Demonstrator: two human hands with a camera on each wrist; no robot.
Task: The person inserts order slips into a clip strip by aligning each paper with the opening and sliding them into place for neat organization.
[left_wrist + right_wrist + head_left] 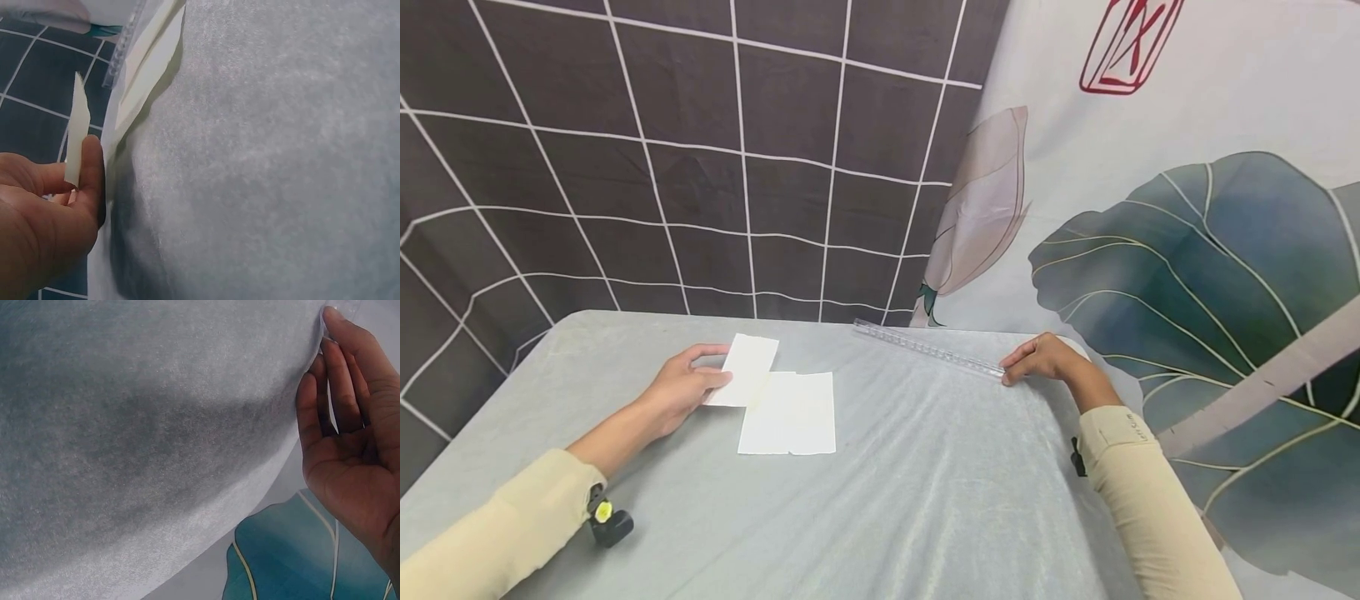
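On the left of the head view, my left hand (676, 390) pinches a small white piece of paper (752, 357) between thumb and fingers. In the left wrist view this paper (77, 134) is seen nearly edge-on, raised off the cloth. More white paper (797, 425) lies flat just right of it, apparently two pieces side by side with uneven edges; the held piece covers their upper left corner. My right hand (1043, 358) holds the near right end of a clear plastic ruler (925, 344), which slants along the back of the table. Its far end points left.
A grey cloth (910, 500) covers the table, slightly wrinkled. Behind the table hangs a dark curtain with a white grid (700, 183). To the right is a white hanging with large painted leaves (1247, 242), close to the table's right edge.
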